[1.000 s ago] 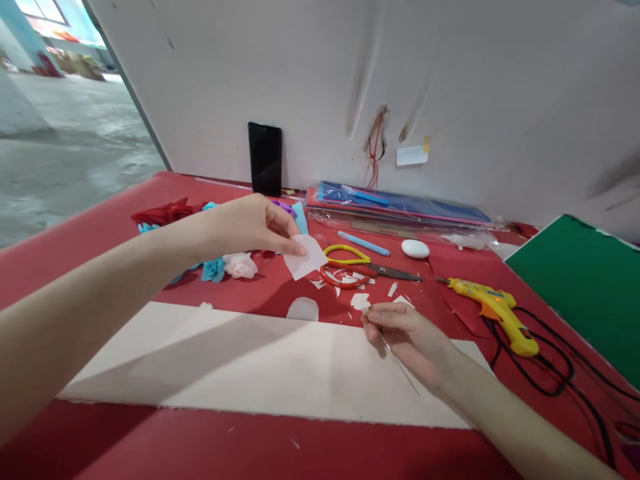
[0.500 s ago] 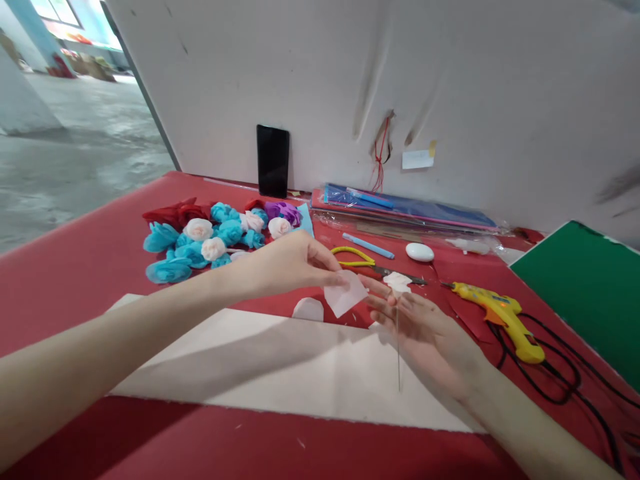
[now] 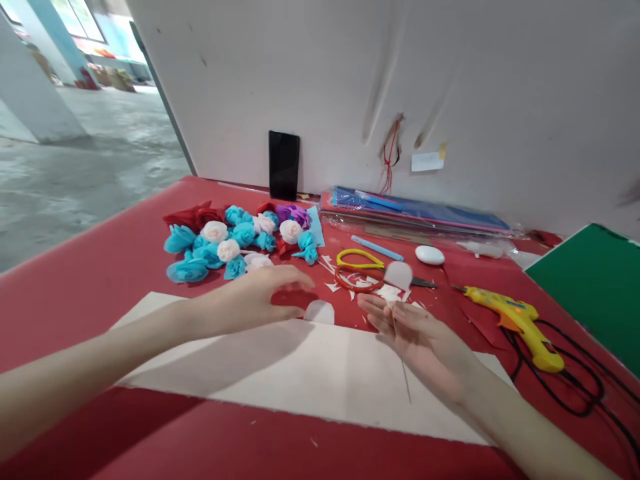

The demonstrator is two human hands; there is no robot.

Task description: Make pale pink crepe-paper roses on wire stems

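Note:
My left hand (image 3: 270, 297) is over the table with fingers apart and nothing in it, close to a pale petal-shaped piece (image 3: 320, 312) lying at the back edge of the white sheet (image 3: 300, 373). Between thumb and fingers, my right hand (image 3: 420, 333) pinches a thin wire stem (image 3: 404, 370). A pale rounded petal (image 3: 399, 275) stands at the stem's top, in front of the scissors (image 3: 360, 268). White paper scraps lie around the scissors.
Blue, white, red and purple paper flowers (image 3: 229, 250) lie at the left back. A yellow glue gun (image 3: 517, 323) with a black cord is at the right, near a green board (image 3: 595, 287). A black phone (image 3: 284, 165) leans on the wall beside wrapped sheets (image 3: 430, 213).
My left hand has let go of the pale petal and moved left, its fingers now apart. The petal now shows at the stem's top. The view has shifted slightly.

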